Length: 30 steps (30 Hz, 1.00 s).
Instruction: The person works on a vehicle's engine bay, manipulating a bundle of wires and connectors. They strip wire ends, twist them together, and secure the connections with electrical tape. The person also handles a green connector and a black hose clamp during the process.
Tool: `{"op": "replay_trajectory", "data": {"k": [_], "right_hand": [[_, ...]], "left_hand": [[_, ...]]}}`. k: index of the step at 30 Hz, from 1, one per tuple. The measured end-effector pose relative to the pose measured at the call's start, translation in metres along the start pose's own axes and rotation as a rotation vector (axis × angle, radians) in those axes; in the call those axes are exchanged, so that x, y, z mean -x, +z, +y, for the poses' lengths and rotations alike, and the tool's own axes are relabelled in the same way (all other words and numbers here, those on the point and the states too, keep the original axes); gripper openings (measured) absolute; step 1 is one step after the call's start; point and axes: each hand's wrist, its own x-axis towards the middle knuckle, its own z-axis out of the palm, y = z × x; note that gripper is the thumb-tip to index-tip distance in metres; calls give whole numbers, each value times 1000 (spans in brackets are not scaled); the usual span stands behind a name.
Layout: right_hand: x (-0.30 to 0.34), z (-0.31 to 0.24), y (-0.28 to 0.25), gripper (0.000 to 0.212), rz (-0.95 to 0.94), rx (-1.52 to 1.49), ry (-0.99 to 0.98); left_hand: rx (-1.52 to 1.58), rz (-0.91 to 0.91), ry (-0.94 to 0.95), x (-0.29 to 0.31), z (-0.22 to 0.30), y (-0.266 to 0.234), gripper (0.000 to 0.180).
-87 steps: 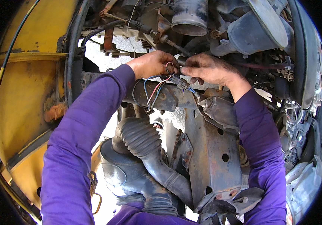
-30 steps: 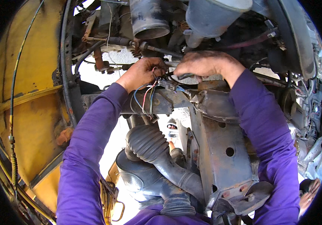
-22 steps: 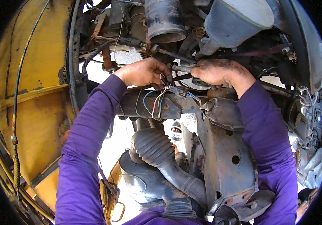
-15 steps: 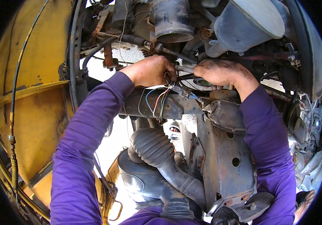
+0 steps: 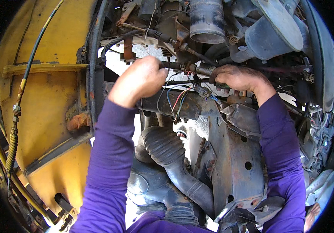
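Nearest me, between my purple sleeves, a ribbed rubber intake hose bends over a rounded grey canister. To its right, a rusty steel frame rail with 3 round holes in view runs away from me, and a crumpled metal cover sits at its far end.

Past these, a steel crossmember spans side to side. Above its far edge lies the grey wire connector, with blue, pink and white wires looping from its left end and a blue bundle leaving its right. Its long axis slants from upper left down to the right. It lies between my 2 hands, below and just left of my right hand, which is the nearer; my left hand is well apart from it.

My right fingers curl around something dark with a hint of green, too covered to name. My left hand is bunched, thumb side away from me; I cannot tell whether it pinches anything. A thin black strand stretches across the gap between them.

Farther off are a metal-sleeved rod, a round open duct and a grey funnel-shaped housing.
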Motion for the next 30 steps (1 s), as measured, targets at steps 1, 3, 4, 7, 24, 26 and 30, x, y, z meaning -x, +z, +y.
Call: {"op": "replay_trajectory", "data": {"k": [1, 3, 4, 7, 24, 26, 30], "right_hand": [[1, -4, 1, 47, -5, -23, 32], [-1, -4, 2, 44, -18, 26, 27], [-6, 3, 2, 43, -21, 93, 3], [-12, 13, 4, 43, -10, 227, -86], [-13, 46, -10, 49, 41, 192, -248], [1, 27, -19, 47, -29, 261, -121], [-2, 45, -13, 41, 31, 381, -231]], "left_hand": [[19, 17, 14, 6, -6, 12, 40], [59, 94, -36, 19, -14, 35, 45], [86, 146, -87, 22, -6, 43, 45], [137, 188, -71, 23, 14, 56, 37], [481, 224, 291, -5, 59, 89, 70], [482, 140, 229, 0, 61, 88, 71], [391, 59, 212, 1, 85, 70, 78]]}}
